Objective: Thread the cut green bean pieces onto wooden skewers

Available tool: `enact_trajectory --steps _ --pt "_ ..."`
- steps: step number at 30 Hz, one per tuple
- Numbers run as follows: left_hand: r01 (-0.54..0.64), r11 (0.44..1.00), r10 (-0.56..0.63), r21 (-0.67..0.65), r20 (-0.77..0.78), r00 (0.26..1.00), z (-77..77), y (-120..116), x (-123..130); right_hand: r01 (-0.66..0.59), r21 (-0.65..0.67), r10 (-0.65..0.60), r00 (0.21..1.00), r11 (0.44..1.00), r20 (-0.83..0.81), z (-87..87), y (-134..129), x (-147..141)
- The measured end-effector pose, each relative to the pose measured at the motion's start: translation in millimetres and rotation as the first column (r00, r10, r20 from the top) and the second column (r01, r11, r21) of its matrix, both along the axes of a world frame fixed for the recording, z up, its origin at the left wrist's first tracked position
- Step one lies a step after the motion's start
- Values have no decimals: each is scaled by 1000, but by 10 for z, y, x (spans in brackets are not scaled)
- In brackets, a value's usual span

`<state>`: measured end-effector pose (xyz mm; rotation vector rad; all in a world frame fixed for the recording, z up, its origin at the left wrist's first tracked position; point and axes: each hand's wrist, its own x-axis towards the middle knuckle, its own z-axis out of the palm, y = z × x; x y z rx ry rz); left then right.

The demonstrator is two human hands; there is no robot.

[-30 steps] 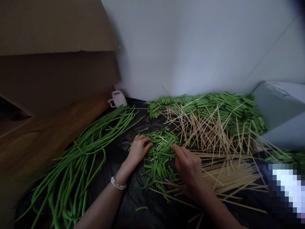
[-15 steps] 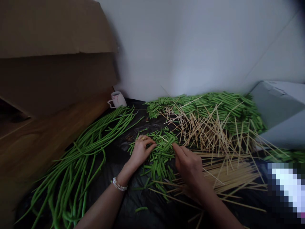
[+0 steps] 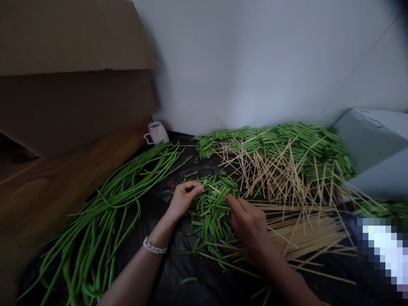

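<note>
My left hand (image 3: pixel 185 199), with a beaded bracelet at the wrist, is closed in a pinch over a heap of cut green bean pieces (image 3: pixel 208 225). What lies between its fingertips is too small to make out. My right hand (image 3: pixel 250 219) is closed round a thin wooden skewer (image 3: pixel 285 239). One end of that skewer points left toward the left fingertips, and the other sticks out behind the right hand. Loose skewers (image 3: pixel 314 231) lie in a bundle beside and under the right forearm.
Long whole beans (image 3: pixel 108 221) spread over the black plastic sheet (image 3: pixel 168 272) on the left. At the back, bean pieces threaded on skewers (image 3: pixel 306 144) are piled against the wall. A white mug (image 3: pixel 157 133), a cardboard box (image 3: pixel 76 38) and a pale box (image 3: pixel 369 140) stand around.
Both hands have shifted slightly left. The left fingers have closed into a tighter pinch, and the pale skewer end shows more clearly between the hands.
</note>
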<state>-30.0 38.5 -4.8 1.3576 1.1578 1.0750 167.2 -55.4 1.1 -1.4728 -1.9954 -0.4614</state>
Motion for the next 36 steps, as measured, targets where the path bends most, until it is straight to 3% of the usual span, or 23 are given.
enact_trajectory --steps 3,7,19,36 --pt "80 969 -8 -235 291 957 22 -8 8 -18 -36 18 1000 999 4 -12 -14 -30" --pt "164 924 15 -345 462 887 32 -28 16 -24 -49 24 1000 999 7 -17 -24 -55" --pt "234 907 -17 -350 526 850 32 -50 28 -31 -40 32 999 999 8 -18 -26 -64" --pt "178 915 28 -363 495 868 1 -45 27 -23 -70 24 999 997 23 -22 -36 -65"
